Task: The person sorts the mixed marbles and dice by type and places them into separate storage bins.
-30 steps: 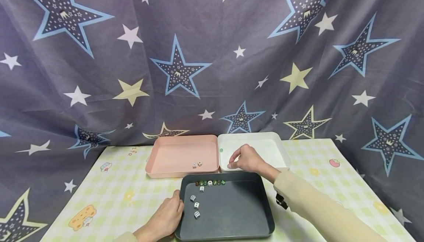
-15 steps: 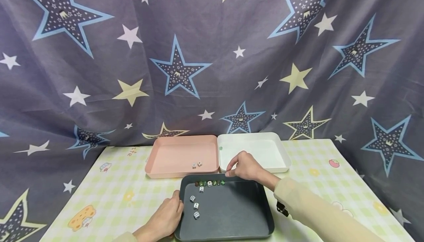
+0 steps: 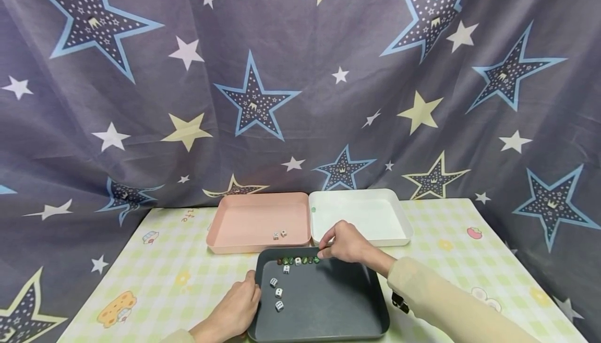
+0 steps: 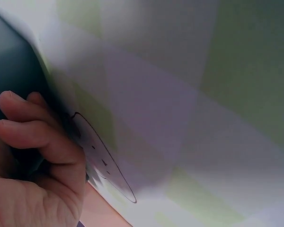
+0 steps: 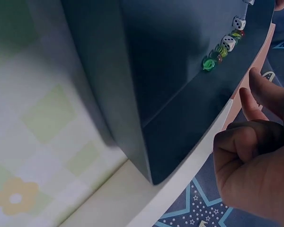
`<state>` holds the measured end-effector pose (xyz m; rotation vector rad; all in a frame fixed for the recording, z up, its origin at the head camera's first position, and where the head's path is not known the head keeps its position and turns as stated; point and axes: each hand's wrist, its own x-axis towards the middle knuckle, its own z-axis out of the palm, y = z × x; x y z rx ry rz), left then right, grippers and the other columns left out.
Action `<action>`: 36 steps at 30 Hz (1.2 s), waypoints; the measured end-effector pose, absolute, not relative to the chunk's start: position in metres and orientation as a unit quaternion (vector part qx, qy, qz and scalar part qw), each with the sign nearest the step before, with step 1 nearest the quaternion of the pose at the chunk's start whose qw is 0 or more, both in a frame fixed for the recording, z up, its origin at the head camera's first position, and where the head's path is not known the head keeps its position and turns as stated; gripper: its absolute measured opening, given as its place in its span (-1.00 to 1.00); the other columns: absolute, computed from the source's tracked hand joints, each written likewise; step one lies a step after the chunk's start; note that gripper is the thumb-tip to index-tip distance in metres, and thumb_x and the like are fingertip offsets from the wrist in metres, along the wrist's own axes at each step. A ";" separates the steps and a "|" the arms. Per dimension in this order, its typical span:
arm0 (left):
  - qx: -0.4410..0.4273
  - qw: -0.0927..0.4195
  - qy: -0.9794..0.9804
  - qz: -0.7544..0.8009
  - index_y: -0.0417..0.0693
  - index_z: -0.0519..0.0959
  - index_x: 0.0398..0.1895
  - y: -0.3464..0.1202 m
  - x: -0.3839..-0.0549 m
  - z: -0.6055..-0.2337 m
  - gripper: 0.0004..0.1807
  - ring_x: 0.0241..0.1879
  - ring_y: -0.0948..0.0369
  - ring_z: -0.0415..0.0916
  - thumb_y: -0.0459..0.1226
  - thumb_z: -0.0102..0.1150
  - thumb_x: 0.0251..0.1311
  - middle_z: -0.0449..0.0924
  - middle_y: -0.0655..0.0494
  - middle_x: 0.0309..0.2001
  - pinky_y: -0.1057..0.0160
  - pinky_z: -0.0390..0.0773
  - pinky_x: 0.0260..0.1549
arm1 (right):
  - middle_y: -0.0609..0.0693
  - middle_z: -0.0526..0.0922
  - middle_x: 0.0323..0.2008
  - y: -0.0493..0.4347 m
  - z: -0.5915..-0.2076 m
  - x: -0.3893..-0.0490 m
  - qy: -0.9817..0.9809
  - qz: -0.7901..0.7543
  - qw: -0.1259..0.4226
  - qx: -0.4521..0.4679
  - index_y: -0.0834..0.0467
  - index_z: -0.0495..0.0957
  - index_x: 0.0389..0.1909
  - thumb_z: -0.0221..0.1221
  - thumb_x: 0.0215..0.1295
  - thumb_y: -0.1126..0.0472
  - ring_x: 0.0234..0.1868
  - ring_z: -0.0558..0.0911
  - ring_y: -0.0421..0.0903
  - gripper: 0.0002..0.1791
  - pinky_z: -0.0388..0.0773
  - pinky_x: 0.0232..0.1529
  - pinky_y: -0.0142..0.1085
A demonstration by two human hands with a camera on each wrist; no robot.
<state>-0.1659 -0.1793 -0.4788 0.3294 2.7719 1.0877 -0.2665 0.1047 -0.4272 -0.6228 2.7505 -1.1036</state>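
My left hand [image 3: 237, 306] holds the left rim of a dark grey tray [image 3: 328, 327]; its curled fingers [image 4: 38, 137] show beside the tray wall in the left wrist view. Along the tray's far left side runs a row of glass marbles with one white die [image 3: 298, 261] among them. Several more white dice stand in a line below, such as one [image 3: 279, 306] at the bottom. My right hand [image 3: 345, 241] hovers over the far rim, near the green marble [image 5: 208, 64] at the row's right end. Nothing shows between its extended thumb and index finger; the other fingers are bent.
Behind the dark tray, a pink tray [image 3: 253, 217] holds two small dice [image 3: 276, 235]. Beside it, a white tray [image 3: 375, 212] has one green marble [image 3: 313, 209] near its left wall. A checked cloth [image 3: 159, 275] covers the table, and a star-patterned curtain [image 3: 300, 35] hangs behind.
My right hand has come back from over the white tray to the dark tray's far rim. The marble in the white tray has shifted slightly. My left hand has stayed in place.
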 end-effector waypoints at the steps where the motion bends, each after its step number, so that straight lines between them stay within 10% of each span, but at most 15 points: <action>1: 0.110 0.073 0.923 0.362 -0.51 0.36 0.06 -0.180 -0.166 -0.479 -0.73 -0.87 0.29 0.42 -0.40 -0.25 0.61 0.44 0.06 -0.66 0.23 0.49 -0.89 | -0.17 0.73 -0.45 0.105 -0.428 -0.266 0.907 -0.362 0.057 -0.207 0.10 0.81 -0.46 0.61 0.05 0.30 -0.48 0.50 -0.22 -0.87 0.54 -0.36 -0.31; 36: 0.115 0.073 0.923 0.359 -0.40 0.37 -0.06 -0.179 -0.165 -0.478 -0.80 -0.90 0.32 0.36 -0.39 -0.26 0.61 0.43 0.07 -0.67 0.23 0.45 -0.94 | -0.01 0.82 -0.25 0.099 -0.443 -0.256 0.912 -0.310 0.088 -0.255 0.20 0.84 -0.23 0.60 0.08 0.27 -0.22 0.68 -0.11 -0.78 0.68 -0.10 -0.10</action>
